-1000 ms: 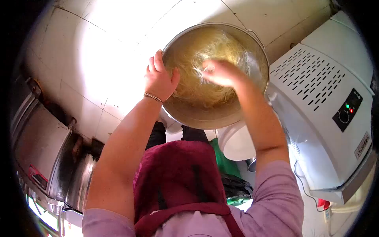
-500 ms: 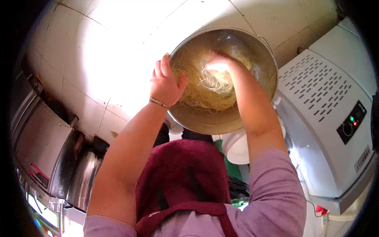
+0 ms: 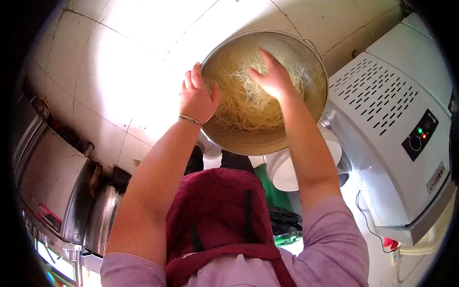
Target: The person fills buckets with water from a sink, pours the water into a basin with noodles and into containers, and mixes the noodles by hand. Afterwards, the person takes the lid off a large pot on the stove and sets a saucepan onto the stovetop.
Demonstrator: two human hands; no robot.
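Pale strands (image 3: pixel 246 112) lie in the metal bowl (image 3: pixel 256 143), tangled and undivided, beneath the right hand (image 3: pixel 276 80), fingers wide, while the left hand (image 3: pixel 197 101) touches the rim (whether gripping, I cannot tell).

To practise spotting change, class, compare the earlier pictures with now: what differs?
The right hand, earlier closed among the pale strands, has let go, opened and lifted above them. The left hand stays at the rim of the metal bowl.
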